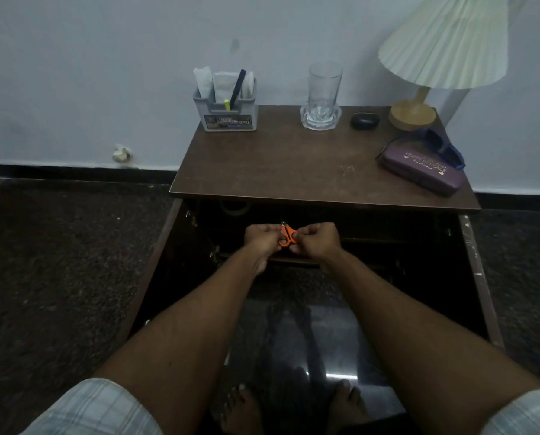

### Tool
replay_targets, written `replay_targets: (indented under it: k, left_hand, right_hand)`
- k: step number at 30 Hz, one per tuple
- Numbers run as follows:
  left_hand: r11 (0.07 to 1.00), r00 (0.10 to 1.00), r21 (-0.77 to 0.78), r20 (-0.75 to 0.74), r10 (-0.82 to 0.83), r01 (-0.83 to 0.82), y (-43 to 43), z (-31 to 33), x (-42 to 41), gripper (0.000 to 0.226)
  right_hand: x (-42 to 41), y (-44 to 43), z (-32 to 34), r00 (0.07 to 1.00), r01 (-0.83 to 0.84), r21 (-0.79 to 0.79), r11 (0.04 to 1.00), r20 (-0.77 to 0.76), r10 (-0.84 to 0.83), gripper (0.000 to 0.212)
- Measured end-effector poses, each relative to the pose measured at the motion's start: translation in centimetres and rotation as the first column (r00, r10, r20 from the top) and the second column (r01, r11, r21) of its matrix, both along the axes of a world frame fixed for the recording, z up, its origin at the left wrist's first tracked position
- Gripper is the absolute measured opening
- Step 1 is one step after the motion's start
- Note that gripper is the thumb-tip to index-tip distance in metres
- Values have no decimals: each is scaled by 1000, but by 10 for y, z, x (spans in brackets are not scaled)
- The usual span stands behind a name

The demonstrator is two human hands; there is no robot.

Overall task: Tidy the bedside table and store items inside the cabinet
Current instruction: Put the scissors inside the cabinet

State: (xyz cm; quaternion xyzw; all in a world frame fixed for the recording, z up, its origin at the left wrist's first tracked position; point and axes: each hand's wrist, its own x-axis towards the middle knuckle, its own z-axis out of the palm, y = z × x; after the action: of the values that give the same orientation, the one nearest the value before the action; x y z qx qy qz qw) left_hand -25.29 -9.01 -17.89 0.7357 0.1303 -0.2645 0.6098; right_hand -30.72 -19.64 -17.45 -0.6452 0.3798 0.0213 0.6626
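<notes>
Small orange-handled scissors [288, 235] are held between both hands in front of the open cabinet [372, 233] below the brown bedside table top [294, 164]. My left hand [262, 238] pinches the left handle and my right hand [317, 238] pinches the right handle. The blades point up into the dark cabinet and are hard to see. Both cabinet doors [155, 268] are swung open toward me.
On the table top stand a grey organiser [228, 108] with pens and papers, a glass [323, 92] on a coaster, a small black case [364, 120], a lamp [419, 111], and a purple glasses case [422, 171] with blue glasses [447, 146]. My bare feet [294, 406] are on the dark floor.
</notes>
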Motion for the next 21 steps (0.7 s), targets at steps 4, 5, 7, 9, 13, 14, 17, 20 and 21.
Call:
replay_targets:
  k: [4, 5, 7, 9, 13, 14, 17, 20, 21]
  left_hand:
    - [999, 1000, 51, 26, -1, 0, -6, -10, 14, 23]
    - [998, 1000, 67, 29, -8, 6, -7, -13, 17, 23]
    - [996, 999, 91, 29, -13, 11, -9, -19, 22, 19]
    - [993, 999, 121, 33, -8, 4, -11, -25, 28, 15]
    - [991, 999, 130, 36, 18, -23, -13, -31, 40, 23]
    - [992, 999, 122, 34, 35, -39, -13, -33, 43, 26]
    - [986, 994, 132, 44, 96, -101, -15, -40, 47, 31]
    - [971, 985, 170, 61, 160, -168, -16, -51, 49, 30]
    - [966, 982, 176, 61, 179, -187, -16, -54, 49, 30]
  right_hand:
    - [15, -2, -16, 1000, 23, -61, 998, -12, -24, 11]
    - [18, -3, -20, 999, 25, -72, 997, -20, -26, 10]
    - [24, -4, -27, 999, 20, -93, 995, -39, -24, 11]
    - [29, -5, -33, 999, 26, -120, 992, -44, -32, 12]
    - [41, -6, -40, 999, 36, -98, 995, -28, -39, 18]
    - [44, -7, -40, 999, 33, -96, 995, -30, -36, 21]
    - [50, -7, -42, 998, 13, -118, 993, -54, -20, 25]
    - [61, -7, -47, 998, -5, -125, 992, -68, -3, 20]
    - [66, -7, -48, 998, 1, -104, 995, -64, -7, 17]
